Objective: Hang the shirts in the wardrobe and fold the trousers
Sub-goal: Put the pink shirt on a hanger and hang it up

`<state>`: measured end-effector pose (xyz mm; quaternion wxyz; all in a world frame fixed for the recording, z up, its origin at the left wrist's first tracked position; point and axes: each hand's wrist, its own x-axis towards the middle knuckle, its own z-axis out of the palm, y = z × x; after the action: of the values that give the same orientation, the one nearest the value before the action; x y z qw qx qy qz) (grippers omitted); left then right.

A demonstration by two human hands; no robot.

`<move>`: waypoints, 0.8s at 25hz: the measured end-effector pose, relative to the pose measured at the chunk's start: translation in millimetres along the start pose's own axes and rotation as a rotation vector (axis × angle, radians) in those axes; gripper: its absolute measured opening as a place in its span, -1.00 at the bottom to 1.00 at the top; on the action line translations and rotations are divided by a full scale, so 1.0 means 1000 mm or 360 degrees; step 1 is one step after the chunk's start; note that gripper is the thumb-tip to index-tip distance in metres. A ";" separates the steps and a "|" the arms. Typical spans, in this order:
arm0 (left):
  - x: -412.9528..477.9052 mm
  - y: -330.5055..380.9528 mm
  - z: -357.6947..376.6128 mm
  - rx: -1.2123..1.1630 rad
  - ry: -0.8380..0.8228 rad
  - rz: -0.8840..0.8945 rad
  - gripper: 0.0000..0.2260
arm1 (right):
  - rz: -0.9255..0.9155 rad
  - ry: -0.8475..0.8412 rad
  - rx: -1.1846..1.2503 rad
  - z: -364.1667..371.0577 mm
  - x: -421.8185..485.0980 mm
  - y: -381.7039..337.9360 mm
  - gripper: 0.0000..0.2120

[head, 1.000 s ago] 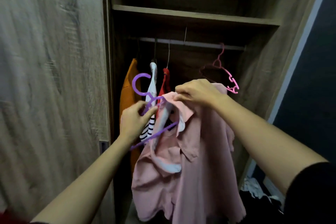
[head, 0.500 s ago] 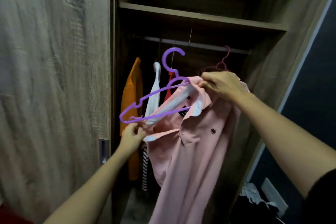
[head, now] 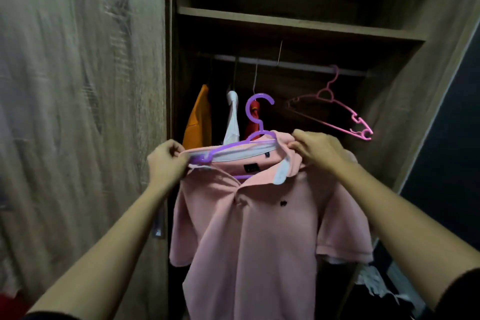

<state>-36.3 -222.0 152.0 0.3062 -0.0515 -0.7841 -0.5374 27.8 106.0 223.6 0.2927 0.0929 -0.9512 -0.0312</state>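
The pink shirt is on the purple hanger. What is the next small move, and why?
Probably lift the purple hanger until its hook catches the rail, left of the empty pink hanger. The pink shirt sits on it, left hand and right hand grip its shoulders, and the hook is below the rail.

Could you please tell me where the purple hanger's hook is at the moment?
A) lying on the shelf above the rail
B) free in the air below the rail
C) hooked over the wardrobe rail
B: the hook of the purple hanger stands free below the rail, while the left hand and right hand hold the pink shirt at its shoulders.
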 end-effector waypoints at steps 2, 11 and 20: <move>-0.006 0.030 0.013 0.0147 0.0265 0.0247 -0.94 | 0.0173 -0.0006 0.0192 0.007 0.005 -0.014 -0.71; -0.004 0.047 0.017 0.0634 -0.0057 0.1076 -0.53 | 0.0382 0.0102 0.0936 0.016 -0.001 0.000 -0.77; 0.024 0.038 0.004 0.0624 -0.0420 0.1167 -0.51 | 0.0011 -0.0145 0.0676 0.004 0.010 -0.024 -0.66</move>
<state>-41.3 -208.9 194.9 0.3780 -0.3356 -0.8336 -0.2229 21.4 80.5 223.3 0.2234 0.1477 -0.9489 0.1667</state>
